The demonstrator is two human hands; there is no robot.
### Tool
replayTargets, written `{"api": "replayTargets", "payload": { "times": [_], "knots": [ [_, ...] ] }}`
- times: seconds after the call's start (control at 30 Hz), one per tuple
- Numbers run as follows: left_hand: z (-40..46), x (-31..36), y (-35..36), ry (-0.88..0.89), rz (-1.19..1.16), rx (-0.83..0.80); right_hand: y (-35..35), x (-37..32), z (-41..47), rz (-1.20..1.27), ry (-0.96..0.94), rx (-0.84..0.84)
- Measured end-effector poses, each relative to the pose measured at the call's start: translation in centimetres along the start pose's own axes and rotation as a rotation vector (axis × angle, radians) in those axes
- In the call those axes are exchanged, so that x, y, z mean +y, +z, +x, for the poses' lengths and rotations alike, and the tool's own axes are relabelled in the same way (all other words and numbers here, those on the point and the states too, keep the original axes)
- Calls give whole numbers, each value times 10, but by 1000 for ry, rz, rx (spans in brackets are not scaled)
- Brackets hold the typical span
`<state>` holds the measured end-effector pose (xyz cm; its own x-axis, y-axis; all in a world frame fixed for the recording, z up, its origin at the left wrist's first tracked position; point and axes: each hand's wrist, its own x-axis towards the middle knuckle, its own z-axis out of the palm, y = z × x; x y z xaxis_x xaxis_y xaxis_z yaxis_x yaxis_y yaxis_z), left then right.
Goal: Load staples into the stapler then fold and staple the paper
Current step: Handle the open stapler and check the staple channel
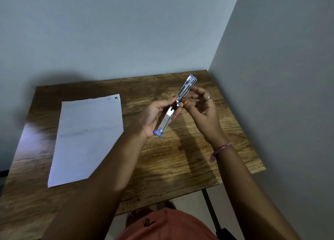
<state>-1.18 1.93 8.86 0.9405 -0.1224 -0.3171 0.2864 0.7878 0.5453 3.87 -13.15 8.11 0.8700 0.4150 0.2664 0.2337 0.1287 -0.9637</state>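
A silver stapler [169,117] with blue ends is swung fully open into one long line above the wooden table [180,160]. My left hand [155,117] grips its lower half, the blue end by my wrist. My right hand [199,109] pinches the stapler near its hinge with thumb and forefinger, and the upper half [188,87] sticks out past my fingers towards the wall. A white sheet of paper [86,136] lies flat on the left part of the table, apart from both hands. No loose staples are visible.
The table stands in a corner, with walls behind it and close on the right. Its front edge runs near my body, and a black table leg [210,209] shows below it. The paper has small dark marks at its far corner.
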Motion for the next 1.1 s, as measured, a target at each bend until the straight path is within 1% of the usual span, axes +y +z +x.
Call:
{"api": "replayTargets", "payload": {
  "times": [0.13, 0.23, 0.37, 0.8, 0.97, 1.1],
  "knots": [
    [-1, 4, 6, 8, -77, 8, 2, -7, 2, 94, 20, -1],
    [-1, 6, 8, 17, -149, 9, 2, -11, 5, 99, 28, 6],
    [-2, 8, 8, 3, -163, -16, 0, -13, 7, 100, 35, 27],
    [-5, 10, 11, -50, -61, -46, 0, -17, 12, 124, 70, 72],
    [-5, 9, 7, -50, 24, -63, 0, -19, 12, 119, 64, 67],
    [-4, 9, -2, -49, 64, -119, -1, -21, 10, 123, 60, 68]
  ]
}}
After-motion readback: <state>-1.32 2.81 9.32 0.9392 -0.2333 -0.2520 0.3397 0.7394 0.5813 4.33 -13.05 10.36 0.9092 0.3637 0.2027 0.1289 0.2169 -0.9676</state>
